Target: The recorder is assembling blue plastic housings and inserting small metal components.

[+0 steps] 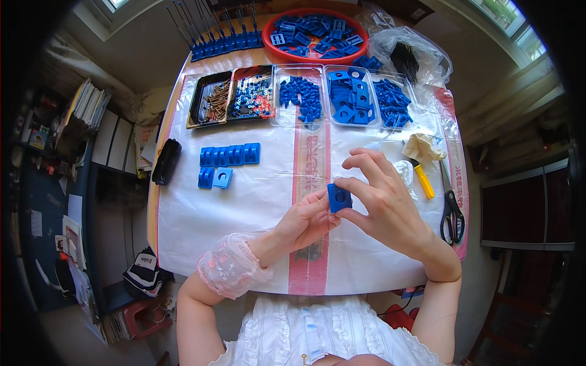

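A small blue square plastic piece with a round hole (340,197) is held up over the middle of the table. My left hand (305,218) pinches its left edge between thumb and fingers. From the other side, the thumb and index finger of my right hand (386,201) grip its right edge, with the other fingers raised and curved. To the left lies a row of several blue clip-like pieces (229,155). Below that row are another clip-like piece (206,177) and a lighter blue square piece with a hole (223,177).
At the back stand trays of screws (218,100), small nuts (252,91), blue cone-shaped parts (299,94), blue plates (351,100) and more blue parts (392,100). Behind is a red basin (267,44). Scissors (450,213) and a yellow-handled tool (423,181) lie right, a black case (166,161) left.
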Demonstrator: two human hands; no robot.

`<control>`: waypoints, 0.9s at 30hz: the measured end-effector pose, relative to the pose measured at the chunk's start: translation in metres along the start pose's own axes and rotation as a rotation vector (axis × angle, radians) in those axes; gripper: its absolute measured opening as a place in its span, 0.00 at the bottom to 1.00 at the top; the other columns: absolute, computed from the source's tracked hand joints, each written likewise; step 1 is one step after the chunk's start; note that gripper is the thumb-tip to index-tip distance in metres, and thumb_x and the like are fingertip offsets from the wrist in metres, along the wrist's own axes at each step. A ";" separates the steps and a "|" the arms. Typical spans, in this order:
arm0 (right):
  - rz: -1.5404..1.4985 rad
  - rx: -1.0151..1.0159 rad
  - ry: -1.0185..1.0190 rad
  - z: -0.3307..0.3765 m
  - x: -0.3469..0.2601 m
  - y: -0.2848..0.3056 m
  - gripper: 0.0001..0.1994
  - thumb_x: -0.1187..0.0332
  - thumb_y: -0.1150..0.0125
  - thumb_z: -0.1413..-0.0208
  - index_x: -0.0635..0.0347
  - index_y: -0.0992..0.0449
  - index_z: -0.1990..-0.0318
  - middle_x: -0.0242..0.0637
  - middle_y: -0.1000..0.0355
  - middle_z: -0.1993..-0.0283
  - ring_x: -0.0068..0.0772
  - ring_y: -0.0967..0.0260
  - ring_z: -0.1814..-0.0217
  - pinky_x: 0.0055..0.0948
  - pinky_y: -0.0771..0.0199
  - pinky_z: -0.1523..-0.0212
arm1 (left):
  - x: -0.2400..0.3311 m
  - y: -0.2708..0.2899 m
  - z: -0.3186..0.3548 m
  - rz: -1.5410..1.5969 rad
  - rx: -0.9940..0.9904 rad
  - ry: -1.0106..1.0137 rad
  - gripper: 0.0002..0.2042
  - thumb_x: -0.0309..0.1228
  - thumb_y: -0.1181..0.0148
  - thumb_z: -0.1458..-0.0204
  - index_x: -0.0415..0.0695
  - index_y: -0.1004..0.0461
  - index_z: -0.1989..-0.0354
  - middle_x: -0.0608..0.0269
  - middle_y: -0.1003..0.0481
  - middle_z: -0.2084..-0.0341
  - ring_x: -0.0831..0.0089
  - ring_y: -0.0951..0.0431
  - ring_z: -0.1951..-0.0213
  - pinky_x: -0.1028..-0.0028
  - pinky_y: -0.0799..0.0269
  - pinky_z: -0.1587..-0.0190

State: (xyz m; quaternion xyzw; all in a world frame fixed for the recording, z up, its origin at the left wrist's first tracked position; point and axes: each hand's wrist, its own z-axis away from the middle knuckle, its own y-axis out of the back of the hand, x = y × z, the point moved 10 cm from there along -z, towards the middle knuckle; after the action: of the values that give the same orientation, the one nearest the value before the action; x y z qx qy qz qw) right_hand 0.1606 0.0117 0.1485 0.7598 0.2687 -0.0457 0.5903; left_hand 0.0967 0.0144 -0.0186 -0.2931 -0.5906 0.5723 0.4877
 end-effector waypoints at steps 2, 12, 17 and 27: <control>0.002 -0.001 0.000 0.000 0.000 0.000 0.18 0.72 0.25 0.61 0.64 0.20 0.59 0.45 0.30 0.46 0.49 0.37 0.33 0.45 0.32 0.38 | 0.000 0.000 0.000 0.002 -0.006 0.000 0.18 0.35 0.44 0.32 0.43 0.34 0.37 0.64 0.27 0.50 0.79 0.26 0.54 0.77 0.27 0.53; 0.000 0.000 -0.005 0.000 -0.001 -0.001 0.18 0.72 0.25 0.61 0.63 0.20 0.59 0.44 0.30 0.46 0.49 0.37 0.33 0.45 0.32 0.38 | 0.001 -0.001 0.001 0.012 0.002 -0.007 0.19 0.34 0.44 0.32 0.42 0.35 0.36 0.64 0.27 0.50 0.79 0.26 0.53 0.77 0.27 0.52; 0.000 0.000 -0.006 0.000 -0.001 -0.001 0.18 0.72 0.25 0.61 0.63 0.20 0.59 0.45 0.30 0.45 0.49 0.37 0.33 0.45 0.32 0.39 | 0.001 0.002 0.001 0.012 0.027 -0.007 0.18 0.33 0.45 0.32 0.42 0.35 0.37 0.64 0.27 0.50 0.78 0.26 0.53 0.77 0.27 0.52; -0.004 -0.006 -0.002 -0.001 -0.001 -0.003 0.19 0.72 0.24 0.61 0.64 0.20 0.58 0.45 0.30 0.46 0.50 0.37 0.33 0.45 0.31 0.39 | 0.003 0.000 0.001 -0.001 0.009 -0.019 0.19 0.34 0.45 0.31 0.42 0.36 0.36 0.64 0.27 0.50 0.78 0.26 0.53 0.77 0.26 0.51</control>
State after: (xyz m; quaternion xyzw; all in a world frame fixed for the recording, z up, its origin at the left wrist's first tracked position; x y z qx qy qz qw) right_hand 0.1584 0.0127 0.1468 0.7576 0.2695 -0.0469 0.5927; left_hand 0.0944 0.0170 -0.0180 -0.2853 -0.5928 0.5773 0.4836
